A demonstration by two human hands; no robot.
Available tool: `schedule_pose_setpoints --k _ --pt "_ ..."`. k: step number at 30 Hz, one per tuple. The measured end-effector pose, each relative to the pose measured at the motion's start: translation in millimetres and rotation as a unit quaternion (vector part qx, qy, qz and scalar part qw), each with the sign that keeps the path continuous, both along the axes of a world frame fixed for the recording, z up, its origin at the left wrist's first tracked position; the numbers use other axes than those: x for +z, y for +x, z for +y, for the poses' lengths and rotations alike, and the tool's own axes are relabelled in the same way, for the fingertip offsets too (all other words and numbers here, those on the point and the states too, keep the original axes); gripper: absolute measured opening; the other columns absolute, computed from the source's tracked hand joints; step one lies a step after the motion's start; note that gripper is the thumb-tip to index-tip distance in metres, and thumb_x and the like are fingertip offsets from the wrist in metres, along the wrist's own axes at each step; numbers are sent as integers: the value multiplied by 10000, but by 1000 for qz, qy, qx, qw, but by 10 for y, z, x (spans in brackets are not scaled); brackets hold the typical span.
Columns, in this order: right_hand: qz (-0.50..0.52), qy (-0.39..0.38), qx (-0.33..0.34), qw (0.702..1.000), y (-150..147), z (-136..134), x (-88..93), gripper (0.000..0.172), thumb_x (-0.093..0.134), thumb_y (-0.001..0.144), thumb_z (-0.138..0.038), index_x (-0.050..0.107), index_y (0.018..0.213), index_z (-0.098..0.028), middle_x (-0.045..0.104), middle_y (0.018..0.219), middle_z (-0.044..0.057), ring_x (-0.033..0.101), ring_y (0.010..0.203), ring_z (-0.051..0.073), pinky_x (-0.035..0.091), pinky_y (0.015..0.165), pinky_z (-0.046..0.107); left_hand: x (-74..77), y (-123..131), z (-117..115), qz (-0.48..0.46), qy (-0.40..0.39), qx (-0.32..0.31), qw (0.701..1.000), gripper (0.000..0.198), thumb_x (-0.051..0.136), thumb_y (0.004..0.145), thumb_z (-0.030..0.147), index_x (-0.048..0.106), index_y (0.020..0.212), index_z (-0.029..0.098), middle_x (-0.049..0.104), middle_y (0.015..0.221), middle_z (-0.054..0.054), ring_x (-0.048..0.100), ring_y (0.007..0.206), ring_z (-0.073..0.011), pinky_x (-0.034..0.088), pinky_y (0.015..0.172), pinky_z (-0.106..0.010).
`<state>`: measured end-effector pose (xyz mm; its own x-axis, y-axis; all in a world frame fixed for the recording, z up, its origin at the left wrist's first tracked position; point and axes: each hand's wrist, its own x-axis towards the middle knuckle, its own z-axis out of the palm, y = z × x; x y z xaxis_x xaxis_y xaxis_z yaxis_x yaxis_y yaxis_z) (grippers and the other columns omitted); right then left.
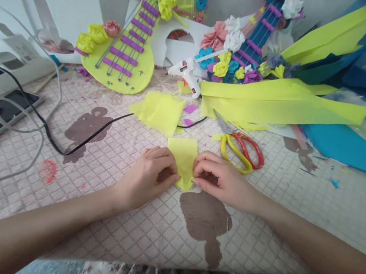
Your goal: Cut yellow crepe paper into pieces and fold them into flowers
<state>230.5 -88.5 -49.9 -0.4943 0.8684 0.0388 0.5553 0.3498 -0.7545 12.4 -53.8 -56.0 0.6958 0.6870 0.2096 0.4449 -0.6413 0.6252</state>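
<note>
A small yellow paper piece (185, 157) lies on the patterned table cover between my hands, its lower end narrowed. My left hand (155, 172) pinches its left edge between thumb and fingers. On the opposite edge, my right hand (217, 175) has its thumb and fingers pressed together at the paper. Just beyond is a stack of yellow paper pieces (161, 110). Scissors with one yellow and one red handle (252, 150) rest right of my right hand, blades pointing away from me.
A white glue gun (188, 75) stands behind the yellow stack. Long yellow strips (275, 98) and blue paper (349, 146) spread to the right. Flower-decorated paper guitars (125, 59) lean at the back. A phone (5, 115) and cables lie left.
</note>
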Motion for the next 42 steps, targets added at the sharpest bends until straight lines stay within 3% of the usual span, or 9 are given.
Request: schedule_pose_setpoints --k 7,24,33,42 --pt "-32 27 -43 998 -92 -42 -25 82 537 819 -134 518 767 -194 517 899 29 513 742 128 432 652 271 -3 13 11 5 -13 6 1000 115 525 846 188 554 744 145 552 757 -18 502 751 -136 393 739 -295" --pt "-8 -12 -12 1000 -38 -38 11 67 588 813 -137 570 812 -202 509 966 14 517 792 111 428 684 253 137 -120 135 35 -99 -119 987 81 572 841 208 628 789 179 593 976 -27 530 911 -141 349 878 -315" --pt "-7 9 -64 998 -106 -50 -48 101 580 796 -125 525 751 -197 510 872 8 504 702 108 417 603 247 64 -41 91 11 -63 -67 996 87 562 824 198 560 751 149 570 772 -15 506 734 -121 386 732 -275" --pt "-31 42 -79 995 -140 -53 -67 111 580 782 -119 518 739 -201 511 851 8 509 732 126 420 644 270 19 8 13 20 -37 -15 999 77 591 790 159 554 722 147 547 763 -6 501 770 -129 385 774 -295"
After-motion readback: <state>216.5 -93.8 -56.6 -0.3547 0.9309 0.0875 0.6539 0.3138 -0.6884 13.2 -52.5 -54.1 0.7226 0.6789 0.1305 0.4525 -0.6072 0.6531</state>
